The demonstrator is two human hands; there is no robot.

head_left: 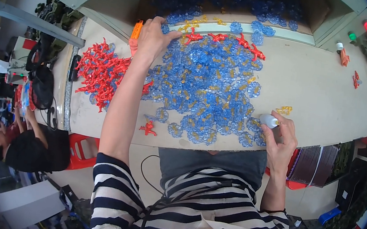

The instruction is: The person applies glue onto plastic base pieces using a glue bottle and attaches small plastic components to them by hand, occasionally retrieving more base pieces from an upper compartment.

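My left hand reaches to the far side of the table, by the ledge of a box-like opening. Its thumb points right, apart from the fingers, and I see nothing held in it. Beside it stands an orange block-like piece. At the near right, my right hand grips a small white bottle with a rounded body. Between the hands spreads a wide heap of clear blue flower-shaped plastic pieces, many with yellow bits at their middles. A yellow piece lies just beyond the bottle.
Red figure-shaped pieces are piled at the left. A few red figures lie along the heap's far edge, and one near the front. More blue pieces fill the dark opening. Another person sits at the left.
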